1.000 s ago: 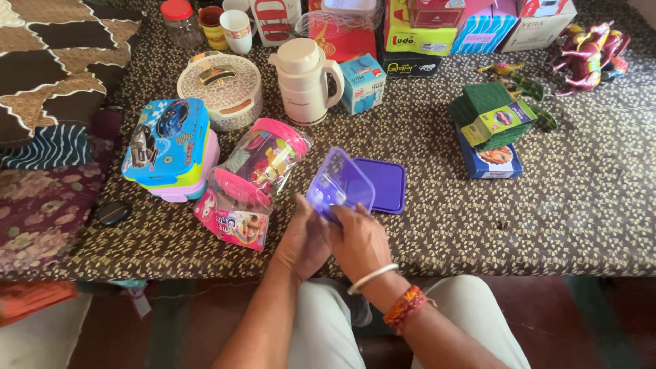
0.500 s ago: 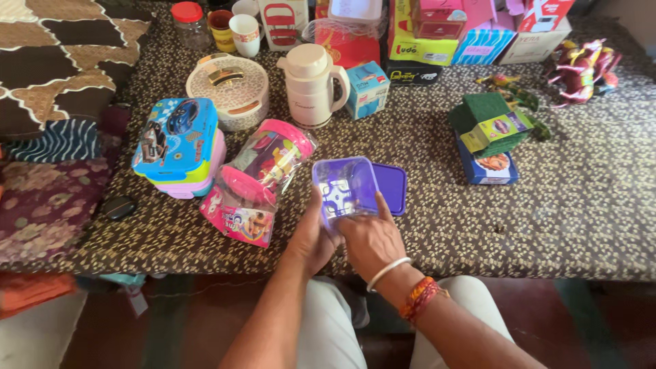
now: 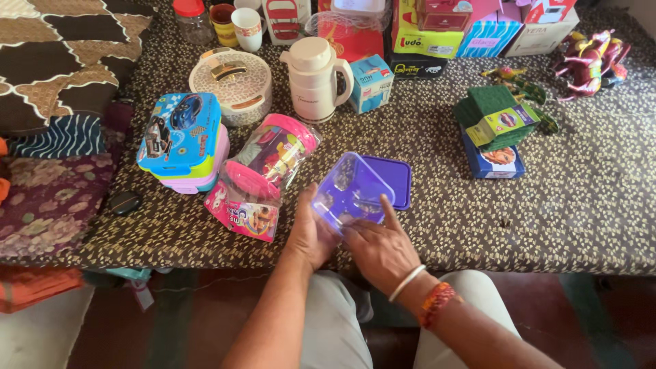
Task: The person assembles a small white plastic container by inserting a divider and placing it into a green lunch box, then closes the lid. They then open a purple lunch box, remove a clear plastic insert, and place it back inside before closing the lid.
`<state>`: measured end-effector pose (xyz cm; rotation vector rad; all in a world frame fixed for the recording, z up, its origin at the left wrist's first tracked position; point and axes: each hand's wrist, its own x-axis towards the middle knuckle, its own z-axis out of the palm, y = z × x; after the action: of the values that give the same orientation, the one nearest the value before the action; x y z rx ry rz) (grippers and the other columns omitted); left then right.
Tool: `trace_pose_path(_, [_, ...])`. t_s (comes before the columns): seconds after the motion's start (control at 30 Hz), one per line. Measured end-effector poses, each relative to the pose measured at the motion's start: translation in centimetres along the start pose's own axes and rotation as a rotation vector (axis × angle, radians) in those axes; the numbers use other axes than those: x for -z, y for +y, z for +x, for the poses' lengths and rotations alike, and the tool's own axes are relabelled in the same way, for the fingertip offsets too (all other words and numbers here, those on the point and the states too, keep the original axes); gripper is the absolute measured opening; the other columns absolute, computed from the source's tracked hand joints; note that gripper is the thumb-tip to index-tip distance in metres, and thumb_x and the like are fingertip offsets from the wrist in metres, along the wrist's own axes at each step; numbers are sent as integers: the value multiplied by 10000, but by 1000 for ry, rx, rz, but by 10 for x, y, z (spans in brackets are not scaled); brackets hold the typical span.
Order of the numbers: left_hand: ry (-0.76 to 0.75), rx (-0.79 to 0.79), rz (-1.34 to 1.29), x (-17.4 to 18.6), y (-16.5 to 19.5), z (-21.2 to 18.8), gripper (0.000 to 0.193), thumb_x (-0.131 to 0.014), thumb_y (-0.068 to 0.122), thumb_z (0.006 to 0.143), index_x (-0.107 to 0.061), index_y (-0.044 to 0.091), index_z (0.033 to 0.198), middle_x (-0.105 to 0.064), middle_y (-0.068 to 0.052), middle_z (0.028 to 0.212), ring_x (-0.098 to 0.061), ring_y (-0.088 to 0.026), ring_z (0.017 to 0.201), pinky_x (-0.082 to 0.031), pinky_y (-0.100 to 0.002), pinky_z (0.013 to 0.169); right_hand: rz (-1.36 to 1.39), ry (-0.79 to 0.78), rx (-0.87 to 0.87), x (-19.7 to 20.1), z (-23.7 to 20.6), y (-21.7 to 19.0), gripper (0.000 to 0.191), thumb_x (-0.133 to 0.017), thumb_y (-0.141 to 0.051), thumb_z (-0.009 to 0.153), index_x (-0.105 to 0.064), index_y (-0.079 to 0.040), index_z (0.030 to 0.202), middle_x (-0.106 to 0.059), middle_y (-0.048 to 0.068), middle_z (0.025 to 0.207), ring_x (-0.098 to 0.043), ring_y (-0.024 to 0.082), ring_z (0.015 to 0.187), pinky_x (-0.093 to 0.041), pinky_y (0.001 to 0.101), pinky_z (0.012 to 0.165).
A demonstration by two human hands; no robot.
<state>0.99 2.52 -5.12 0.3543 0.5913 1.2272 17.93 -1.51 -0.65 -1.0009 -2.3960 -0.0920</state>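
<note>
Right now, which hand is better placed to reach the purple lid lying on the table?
The right hand, probably. Its fingers rest on the clear purple container, right beside the purple lid. The left hand grips the container's other side, farther from the lid.

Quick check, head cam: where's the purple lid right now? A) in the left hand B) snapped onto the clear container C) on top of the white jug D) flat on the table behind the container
D: the purple lid lies flat on the table, just behind the clear purple container that both hands tilt up.
</note>
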Motion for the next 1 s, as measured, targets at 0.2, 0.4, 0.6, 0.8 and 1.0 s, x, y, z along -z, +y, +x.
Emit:
trace_pose_path(0.2, [-163, 34, 184, -12, -6, -9, 796, -408, 757, 842, -502, 214, 1418, -682, -66, 1295, -617, -239, 1207, -500, -434, 1008, 55, -112, -336, 12, 10, -6, 171, -628, -210, 909, -682, -68, 830, -752, 131, 788, -738, 313, 851, -221, 588, 1249])
trace_pose_path(0.4, [-237, -16, -1, -24, -15, -22, 632, -483, 687, 1022, -570, 123, 1293, -631, -67, 1261, -589, -240, 1229, -470, -442, 1071, 381, 25, -667, 16, 51, -29, 211, -661, -261, 881, -689, -54, 912, -718, 191, 820, -684, 417, 805, -464, 559, 959])
trace_pose_path(0.6, [-90, -159, -60, -38, 16, -41, 630, -514, 676, 1017, -625, 111, 1271, -649, -93, 1219, -606, -269, 1129, -478, -460, 1013, 347, -70, -188, 31, 55, -36, 296, -657, -188, 830, -696, -61, 1095, -712, 205, 850, -682, 434, 857, -381, 542, 1082])
trace_pose_path(0.8, [-94, -46, -99, -56, 30, -69, 866, -405, 798, 779, -558, 147, 1328, -677, -75, 1240, -667, -252, 1093, -526, -466, 926, 61, -186, -121, 32, 43, -29, 178, -621, -82, 806, -677, -61, 974, -742, 163, 857, -728, 369, 889, -302, 576, 1206])
trace_pose_path(1.0, [-232, -116, 18, -48, 18, -55, 804, -506, 712, 958, -503, 53, 1419, -632, -104, 1305, -620, -231, 1189, -507, -406, 1038, 244, -86, -451, 10, 50, -46, 226, -607, -96, 862, -694, -66, 1068, -738, 208, 931, -692, 414, 925, -389, 485, 1187])
